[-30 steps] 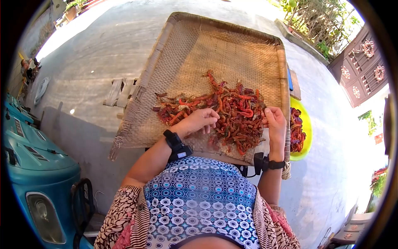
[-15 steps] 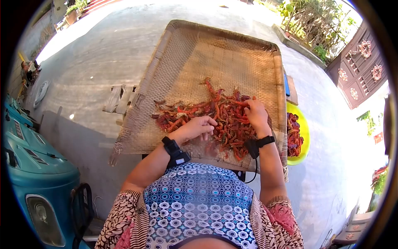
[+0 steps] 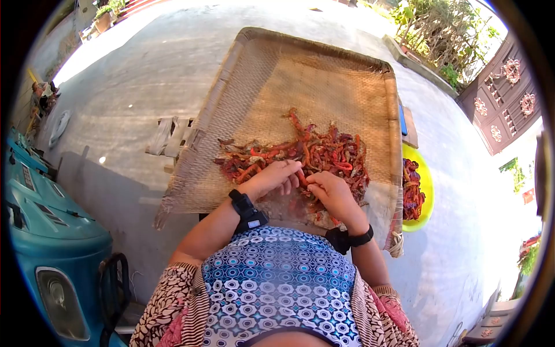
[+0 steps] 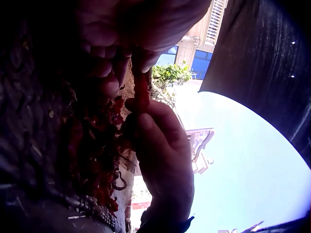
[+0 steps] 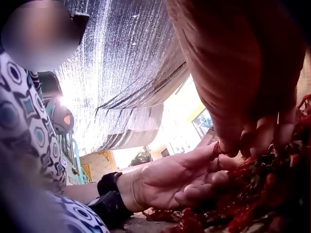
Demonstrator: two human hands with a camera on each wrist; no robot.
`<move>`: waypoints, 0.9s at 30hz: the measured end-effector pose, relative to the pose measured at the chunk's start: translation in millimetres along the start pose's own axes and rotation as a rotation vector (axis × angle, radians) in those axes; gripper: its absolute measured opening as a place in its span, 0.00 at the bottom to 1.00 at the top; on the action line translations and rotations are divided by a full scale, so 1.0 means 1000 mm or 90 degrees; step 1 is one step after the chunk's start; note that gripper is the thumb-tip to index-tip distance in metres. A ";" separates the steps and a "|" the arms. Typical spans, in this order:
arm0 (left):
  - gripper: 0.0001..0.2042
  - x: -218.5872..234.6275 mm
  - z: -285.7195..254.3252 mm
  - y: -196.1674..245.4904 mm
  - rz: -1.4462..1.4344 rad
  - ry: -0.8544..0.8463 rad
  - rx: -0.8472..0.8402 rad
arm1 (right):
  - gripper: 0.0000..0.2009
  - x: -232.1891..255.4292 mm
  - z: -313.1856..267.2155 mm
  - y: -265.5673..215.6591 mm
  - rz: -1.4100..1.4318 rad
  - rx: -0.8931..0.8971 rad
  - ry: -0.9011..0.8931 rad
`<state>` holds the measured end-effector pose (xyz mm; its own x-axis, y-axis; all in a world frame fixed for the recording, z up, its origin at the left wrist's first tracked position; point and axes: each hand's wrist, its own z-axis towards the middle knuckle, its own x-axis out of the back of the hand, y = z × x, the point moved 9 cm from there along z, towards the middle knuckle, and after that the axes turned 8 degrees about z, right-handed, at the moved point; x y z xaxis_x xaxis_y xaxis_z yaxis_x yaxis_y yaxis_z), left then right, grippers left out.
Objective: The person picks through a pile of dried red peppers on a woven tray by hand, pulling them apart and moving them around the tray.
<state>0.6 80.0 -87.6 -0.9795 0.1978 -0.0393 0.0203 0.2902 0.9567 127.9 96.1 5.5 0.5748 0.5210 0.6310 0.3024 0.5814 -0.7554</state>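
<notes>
A red dried chili pepper [image 3: 302, 178] spans the short gap between my two hands, over the near side of the pile. My left hand [image 3: 273, 179] pinches one end with thumb and fingertips. From the right, my right hand [image 3: 335, 195] pinches the other end; the left wrist view shows the chili [image 4: 141, 92] upright between both sets of fingertips. Below and beyond the hands spreads a heap of wrinkled red and brownish chilies [image 3: 342, 155], lying on a woven bamboo tray [image 3: 324, 72]. In the right wrist view my left palm [image 5: 163, 187] faces up close over the heap.
A yellow basin [image 3: 428, 199] with more red chilies [image 3: 412, 191] stands past the tray's right edge. Something flat and blue [image 3: 403, 120] lies beside the tray at upper right. A teal vehicle [image 3: 58, 231] is at the left, on the concrete floor [image 3: 133, 133].
My right hand has gone from the heap's right edge, over its upper right part, to beside my left hand, where a chili now lies between them. The left hand has barely moved.
</notes>
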 end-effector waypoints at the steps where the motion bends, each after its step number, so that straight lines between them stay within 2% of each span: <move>1: 0.23 0.000 0.001 -0.001 0.015 0.000 -0.002 | 0.09 -0.004 0.000 -0.002 0.041 0.025 -0.015; 2: 0.22 -0.001 0.002 -0.002 0.030 -0.002 -0.005 | 0.10 -0.005 0.000 -0.002 0.058 0.020 -0.025; 5: 0.21 0.001 0.003 -0.004 0.072 0.023 0.014 | 0.10 0.012 -0.007 0.009 0.048 -0.115 0.004; 8: 0.18 -0.009 -0.010 0.017 0.029 0.003 0.013 | 0.10 0.047 -0.018 0.046 0.207 -0.198 0.123; 9: 0.17 -0.013 -0.013 0.026 0.006 -0.011 -0.017 | 0.11 0.065 -0.023 0.052 0.200 -0.250 0.152; 11: 0.14 -0.019 -0.019 0.042 -0.041 -0.042 -0.078 | 0.13 0.096 -0.030 0.079 0.400 -0.224 0.270; 14: 0.12 -0.017 -0.035 0.074 -0.031 0.017 -0.188 | 0.15 0.123 -0.036 0.075 0.672 -0.225 0.441; 17: 0.13 0.014 -0.049 0.092 0.112 0.197 -0.247 | 0.18 0.109 -0.002 0.064 0.381 -0.235 0.262; 18: 0.19 0.033 -0.050 0.087 0.229 0.244 -0.193 | 0.19 0.098 0.013 0.060 0.247 -0.175 0.154; 21: 0.33 0.066 -0.081 0.101 0.721 0.376 -0.124 | 0.20 0.068 0.050 0.017 -0.115 -0.018 0.059; 24: 0.49 0.090 -0.095 0.075 0.824 0.286 0.062 | 0.22 0.033 0.088 0.025 -0.137 0.016 0.002; 27: 0.58 0.113 -0.097 0.056 0.920 0.290 0.169 | 0.24 0.009 0.128 0.044 -0.216 -0.027 0.007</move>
<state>-128.3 28.0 -10.9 -0.0674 0.1692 0.9833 0.9623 0.2711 0.0193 48.8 206.3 0.7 0.4447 0.2952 0.8456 0.5090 0.6935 -0.5098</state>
